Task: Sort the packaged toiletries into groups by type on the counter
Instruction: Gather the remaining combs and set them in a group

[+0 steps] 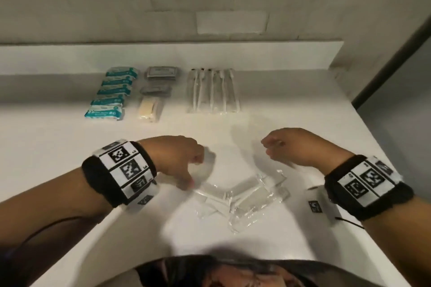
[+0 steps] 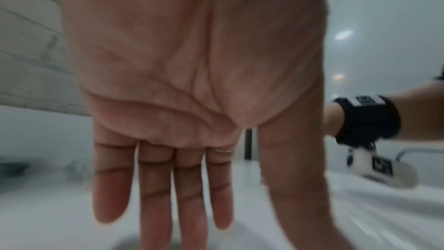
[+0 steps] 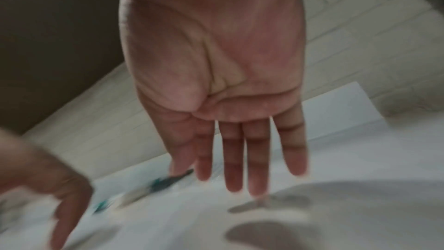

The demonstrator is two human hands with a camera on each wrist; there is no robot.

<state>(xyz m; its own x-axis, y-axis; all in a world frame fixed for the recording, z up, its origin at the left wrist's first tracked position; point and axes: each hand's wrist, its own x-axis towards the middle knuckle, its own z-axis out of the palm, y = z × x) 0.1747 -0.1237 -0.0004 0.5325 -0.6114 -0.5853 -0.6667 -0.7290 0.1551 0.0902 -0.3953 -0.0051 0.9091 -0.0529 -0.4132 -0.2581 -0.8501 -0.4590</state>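
Both wrist views show straight, spread fingers with nothing in them: the left hand (image 2: 182,86) hangs palm-down over the white counter (image 1: 70,137), and the right hand (image 3: 216,75) does the same. In the head view the left hand's fingertips are just beside, perhaps brushing, the near-left edge of a loose heap of clear-wrapped items (image 1: 240,196); motion blur makes contact impossible to confirm. The right hand hovers above and beyond that heap, apart from it.

Taking the heap as the landmark: beyond it and slightly right lies a row of wrapped toothbrushes (image 1: 212,91); beyond it to the left sit the grey packets (image 1: 161,79) with a pale soap bar (image 1: 150,109) in line, and further left the teal-and-white packets (image 1: 109,95).

The likely trouble is the film. The heap's wrappers overlap and cross, so a pinch on one could drag its neighbours, or slip off the slick plastic. A sweeping reach toward the far rows could also knock the aligned toothbrushes askew.

What the heap holds is hard to make out; white sticks show through the wrap, but their type and number are unclear. Both wrist views are blurred, and neither shows the heap.
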